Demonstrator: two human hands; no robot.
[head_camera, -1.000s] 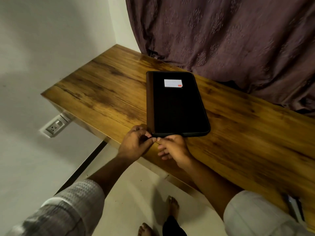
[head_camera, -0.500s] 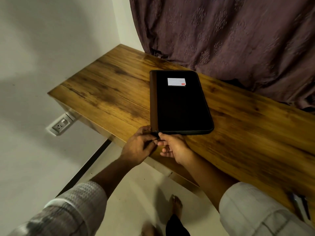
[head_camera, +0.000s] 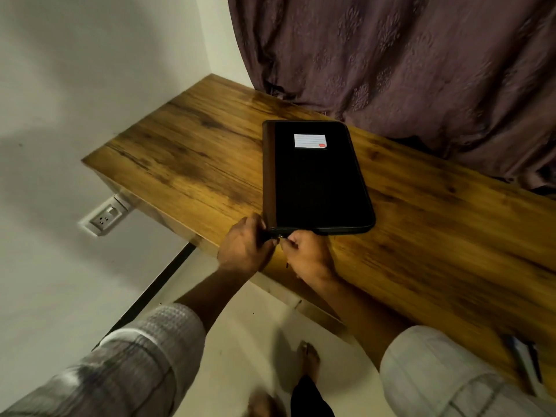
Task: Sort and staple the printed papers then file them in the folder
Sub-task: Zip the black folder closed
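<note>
While the left hand (head_camera: 243,248) grips the black zip folder (head_camera: 313,182) at the edge of the desk (head_camera: 180,152) and the right hand (head_camera: 307,254) pinches its zipper pull (head_camera: 281,236), a hard tug might drag it off.

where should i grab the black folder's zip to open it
Pinch the zip pull at the near-left corner of the folder, coming from the near edge of the table. The folder lies flat, zip along that edge, so the right hand pulls rightward while the left hand grips the corner.

Matt black cloth folder (head_camera: 316,182), glossy paper label (head_camera: 310,141), smooth glossy wood-grain table (head_camera: 195,152), embossed cloth curtain (head_camera: 406,55)
</note>
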